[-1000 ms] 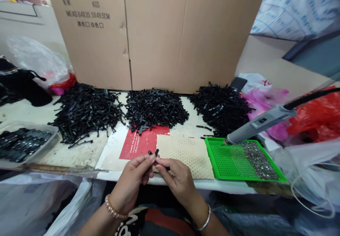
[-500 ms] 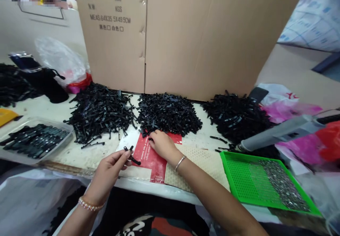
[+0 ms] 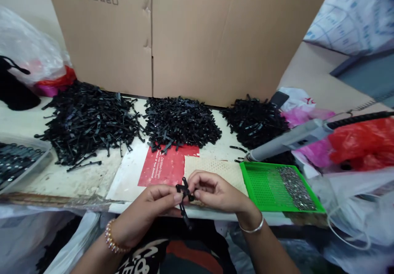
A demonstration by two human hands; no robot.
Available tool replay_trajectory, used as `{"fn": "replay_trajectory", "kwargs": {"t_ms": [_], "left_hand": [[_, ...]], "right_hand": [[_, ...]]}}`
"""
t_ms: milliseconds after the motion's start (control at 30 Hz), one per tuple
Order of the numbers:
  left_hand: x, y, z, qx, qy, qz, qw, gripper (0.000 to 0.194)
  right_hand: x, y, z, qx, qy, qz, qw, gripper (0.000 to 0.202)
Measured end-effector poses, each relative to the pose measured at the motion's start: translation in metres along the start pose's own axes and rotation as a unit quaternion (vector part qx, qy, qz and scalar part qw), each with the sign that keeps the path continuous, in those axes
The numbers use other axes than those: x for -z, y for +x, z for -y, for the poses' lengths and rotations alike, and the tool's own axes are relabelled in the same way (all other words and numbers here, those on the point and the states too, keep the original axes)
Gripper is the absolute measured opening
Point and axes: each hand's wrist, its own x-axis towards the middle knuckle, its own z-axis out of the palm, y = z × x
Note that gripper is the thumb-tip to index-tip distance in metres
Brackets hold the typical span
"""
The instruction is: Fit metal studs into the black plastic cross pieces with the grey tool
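Right hand [image 3: 217, 192] is back beside the left hand [image 3: 154, 202], both pinching black strips [image 3: 184, 213]; middle pile [image 3: 181, 124]'s just beyond them, probably for easy reach.

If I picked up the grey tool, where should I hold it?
Probably around the middle of the grey tool, from the near side, above the green tray. It's long, slanting from its lower left end up to the black cord at right, so the middle looks easiest to wrap.

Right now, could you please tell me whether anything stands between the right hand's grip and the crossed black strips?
Nothing visible does: the left hand pinches the crossed black strips, and the right hand's grip is right at them, with no other object between.
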Motion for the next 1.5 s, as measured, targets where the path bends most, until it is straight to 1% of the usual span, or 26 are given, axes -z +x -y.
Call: {"fn": "replay_trajectory", "kwargs": {"t_ms": [67, 233, 333, 400, 467, 567, 700, 767, 833, 867, 1000, 1100, 1233, 1367, 1500], "left_hand": [[-0.003, -0.001, 0.004, 0.001, -0.002, -0.004, 1.000, 0.020], [-0.008, -0.008, 0.008, -0.021, 0.027, -0.048, 0.998, 0.021], [-0.015, -0.012, 0.009, -0.040, 0.085, -0.059, 0.994, 0.022], [-0.021, -0.012, 0.010, -0.067, 0.130, -0.067, 0.987, 0.023], [-0.027, -0.009, 0.012, -0.074, 0.147, -0.068, 0.984, 0.024], [-0.036, -0.003, 0.014, -0.060, 0.132, -0.068, 0.987, 0.027], [-0.043, 0.005, 0.017, -0.050, 0.096, -0.075, 0.991, 0.028], [-0.046, 0.006, 0.018, -0.032, 0.096, -0.064, 0.993, 0.029], [-0.048, 0.006, 0.019, -0.014, 0.124, -0.053, 0.991, 0.030], [-0.049, 0.006, 0.018, -0.009, 0.141, -0.049, 0.989, 0.031], [-0.053, 0.006, 0.018, -0.012, 0.179, -0.045, 0.983, 0.035], [-0.055, 0.007, 0.018, -0.014, 0.191, -0.050, 0.980, 0.038], [-0.056, 0.009, 0.017, 0.006, 0.200, -0.043, 0.979, 0.039], [-0.055, 0.011, 0.017, 0.025, 0.185, -0.045, 0.981, 0.036], [-0.053, 0.014, 0.017, 0.034, 0.165, -0.029, 0.985, 0.034]], "right_hand": [[0.001, -0.007, -0.001, -0.018, 0.023, 0.002, 1.000, 0.021], [0.000, -0.016, -0.003, -0.038, 0.044, -0.023, 0.998, 0.032], [-0.001, -0.016, -0.007, -0.061, 0.069, -0.068, 0.993, 0.039], [-0.001, -0.016, -0.011, -0.075, 0.066, -0.099, 0.990, 0.044], [-0.001, -0.016, -0.013, -0.080, 0.055, -0.116, 0.988, 0.047], [-0.001, -0.019, -0.018, -0.065, 0.053, -0.125, 0.989, 0.046], [-0.001, -0.027, -0.024, -0.049, 0.111, -0.127, 0.984, 0.039], [0.001, -0.030, -0.025, -0.027, 0.106, -0.145, 0.983, 0.036], [0.004, -0.032, -0.023, -0.003, 0.078, -0.165, 0.983, 0.036], [0.006, -0.032, -0.021, 0.000, 0.068, -0.166, 0.984, 0.037], [0.012, -0.030, -0.008, -0.024, 0.048, -0.122, 0.991, 0.042], [0.014, -0.027, -0.002, -0.028, 0.039, -0.118, 0.992, 0.042], [0.018, -0.025, -0.003, -0.045, 0.047, -0.097, 0.993, 0.041], [0.021, -0.023, -0.006, -0.051, 0.064, -0.091, 0.992, 0.041], [0.024, -0.022, -0.009, -0.076, 0.098, -0.078, 0.989, 0.041]]}}
